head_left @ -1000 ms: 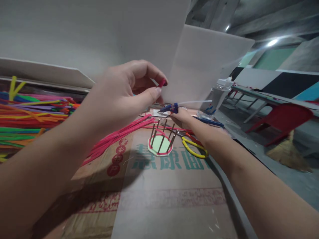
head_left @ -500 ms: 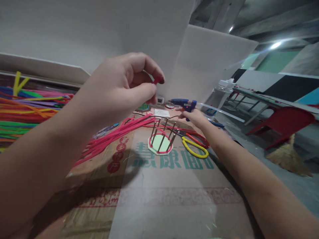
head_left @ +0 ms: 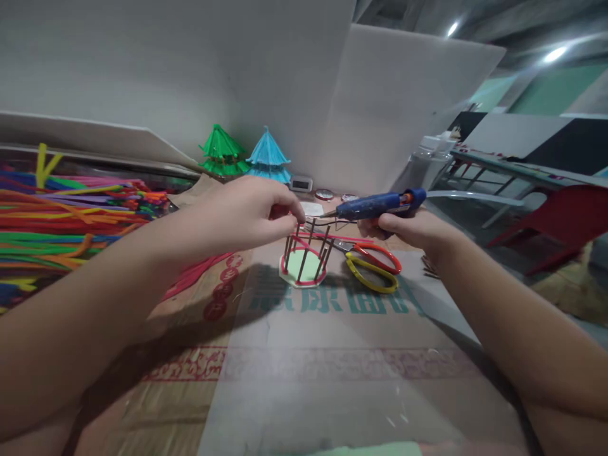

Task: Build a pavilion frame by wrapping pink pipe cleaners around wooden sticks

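Note:
My right hand (head_left: pixel 403 227) grips a blue glue gun (head_left: pixel 373 206), its nozzle pointing left towards the fingers of my other hand. A clear glue stick (head_left: pixel 468 196) sticks out of the gun's back. My left hand (head_left: pixel 256 212) is closed in a pinch at the tops of several brown posts (head_left: pixel 304 263); what lies between its fingertips is hidden. The posts stand upright on a pale green octagonal base (head_left: pixel 303 275) edged in pink. Right of the base lie scissors (head_left: pixel 373 282) with one yellow and one orange-red handle loop.
Colourful pipe cleaners (head_left: pixel 71 215) fill a box at left. Behind stand a green roof-shaped model (head_left: pixel 221 152) and a blue one (head_left: pixel 268 158), beside a small digital display (head_left: pixel 301 183). Printed cardboard (head_left: pixel 171 411) covers the table under a translucent sheet (head_left: pixel 332 399). A plastic bottle (head_left: pixel 425 168) stands back right.
My left hand has come down to the post tops; the pink bit in its fingertips no longer shows. My right hand has lifted the glue gun and brought it nearer. The view has shifted, uncovering the roof-shaped models.

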Tool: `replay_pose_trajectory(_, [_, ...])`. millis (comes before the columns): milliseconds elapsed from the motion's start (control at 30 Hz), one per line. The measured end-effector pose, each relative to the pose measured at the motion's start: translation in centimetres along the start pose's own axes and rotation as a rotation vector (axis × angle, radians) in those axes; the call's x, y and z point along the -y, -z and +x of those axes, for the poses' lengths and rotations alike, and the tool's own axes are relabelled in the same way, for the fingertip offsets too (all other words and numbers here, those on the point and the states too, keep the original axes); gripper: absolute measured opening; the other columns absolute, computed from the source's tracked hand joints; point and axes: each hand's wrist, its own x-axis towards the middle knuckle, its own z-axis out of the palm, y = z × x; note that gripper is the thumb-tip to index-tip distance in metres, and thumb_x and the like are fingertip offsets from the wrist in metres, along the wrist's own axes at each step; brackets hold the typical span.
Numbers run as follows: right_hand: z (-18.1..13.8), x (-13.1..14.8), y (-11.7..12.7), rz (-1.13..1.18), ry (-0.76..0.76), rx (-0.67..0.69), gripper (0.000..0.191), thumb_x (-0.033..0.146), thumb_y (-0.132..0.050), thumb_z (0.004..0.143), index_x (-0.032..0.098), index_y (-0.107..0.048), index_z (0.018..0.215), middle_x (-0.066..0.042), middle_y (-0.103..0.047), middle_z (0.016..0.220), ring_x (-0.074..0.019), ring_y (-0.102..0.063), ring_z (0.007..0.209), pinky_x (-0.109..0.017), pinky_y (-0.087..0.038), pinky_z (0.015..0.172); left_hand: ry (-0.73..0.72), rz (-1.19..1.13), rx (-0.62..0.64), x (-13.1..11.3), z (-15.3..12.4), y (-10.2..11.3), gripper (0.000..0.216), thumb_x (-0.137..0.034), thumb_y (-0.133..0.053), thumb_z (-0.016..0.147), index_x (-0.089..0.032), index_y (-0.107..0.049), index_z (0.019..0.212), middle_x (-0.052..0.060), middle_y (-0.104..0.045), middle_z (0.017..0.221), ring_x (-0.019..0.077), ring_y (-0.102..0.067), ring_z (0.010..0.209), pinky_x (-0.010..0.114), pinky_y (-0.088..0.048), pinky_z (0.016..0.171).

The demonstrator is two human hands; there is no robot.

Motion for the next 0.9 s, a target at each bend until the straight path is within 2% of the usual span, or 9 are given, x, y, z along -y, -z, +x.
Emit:
replay_pose_trajectory(67, [-0.2,0.5,0.0,0.058,-0.043,0.028,0.053,0.066,-0.085,0.078,0.019,-0.08,0.103,-0.006,-0.077,0.088,-0.0204,-0.071,0.081,-0.034,-0.055,0.078,-0.039,0.015,0.048,0.3,0.1,-0.3,0.024,-0.035,-0.062,0.087,-0.026,-0.085,0.091,0.002,-0.073,0.074,0.0157,-0.06,0.062,0.028,-0.037,0.057])
replay_pose_trajectory(133, [-0.5,1.2,-0.2,0.109,-0.08,0.065,0.067,0.062,-0.089,0.074,0.022,-0.076,0.126,-0.007,-0.081,0.103,-0.0242,-0.076,0.095,-0.038,-0.058,0.089,-0.059,0.012,0.088,0.5,0.1,-0.6,0.024,-0.036,-0.063,0.088,-0.027,-0.085,0.092,0.001,-0.072,0.074,0.015,-0.059,0.061,0.027,-0.036,0.056])
replay_pose_trajectory(200, [-0.6,1.9,-0.6,0.092,-0.079,0.08,0.072,0.06,-0.091,0.074,0.024,-0.073,0.134,-0.006,-0.081,0.105,-0.0246,-0.076,0.097,-0.038,-0.059,0.092,-0.063,-0.008,0.124,0.6,0.1,-0.9,0.023,-0.036,-0.064,0.088,-0.027,-0.085,0.093,0.001,-0.072,0.074,0.0149,-0.06,0.061,0.027,-0.037,0.056])
replay_pose_trajectory(367, [-0.5,2.4,-1.2,-0.004,-0.006,0.046,0.061,0.054,-0.09,0.077,0.023,-0.077,0.129,-0.004,-0.079,0.108,-0.0193,-0.072,0.095,-0.03,-0.057,0.085,-0.042,-0.007,0.193,0.7,0.3,-1.3,0.021,-0.034,-0.064,0.086,-0.027,-0.083,0.089,0.001,-0.074,0.077,0.0159,-0.062,0.064,0.026,-0.039,0.057])
replay_pose_trajectory(500, [-0.2,1.6,-0.9,-0.09,0.048,0.126,0.052,0.054,-0.081,0.088,0.02,-0.076,0.128,-0.003,-0.079,0.101,-0.0169,-0.07,0.09,-0.026,-0.057,0.082,-0.052,0.065,0.228,0.8,0.4,-1.2,0.024,-0.036,-0.061,0.089,-0.024,-0.082,0.088,0.001,-0.073,0.078,0.0152,-0.062,0.065,0.025,-0.038,0.057])
replay_pose_trajectory(600, [0.2,1.2,-0.8,-0.144,0.132,0.145,0.059,0.059,-0.083,0.085,0.021,-0.075,0.131,-0.007,-0.08,0.116,-0.0233,-0.074,0.104,-0.032,-0.059,0.094,-0.047,0.121,0.255,0.7,0.5,-1.1,0.027,-0.039,-0.059,0.091,-0.022,-0.08,0.088,0.002,-0.072,0.077,0.0146,-0.061,0.065,0.025,-0.037,0.057])
replay_pose_trajectory(700, [0.4,1.1,-0.9,-0.206,0.149,0.103,0.061,0.063,-0.083,0.083,0.026,-0.075,0.131,-0.007,-0.078,0.129,-0.0297,-0.071,0.123,-0.04,-0.055,0.111,-0.034,0.148,0.267,0.5,0.5,-0.9,0.025,-0.035,-0.058,0.09,-0.023,-0.08,0.089,0.001,-0.073,0.079,0.0145,-0.062,0.066,0.026,-0.037,0.058])
replay_pose_trajectory(900, [0.4,1.1,-1.3,-0.232,0.15,0.078,0.052,0.063,-0.083,0.082,0.034,-0.076,0.125,-0.003,-0.079,0.128,-0.0322,-0.071,0.125,-0.047,-0.054,0.117,-0.008,0.184,0.28,0.2,0.4,-0.9,0.027,-0.037,-0.056,0.09,-0.023,-0.08,0.09,0.002,-0.074,0.08,0.0155,-0.062,0.066,0.027,-0.035,0.058])
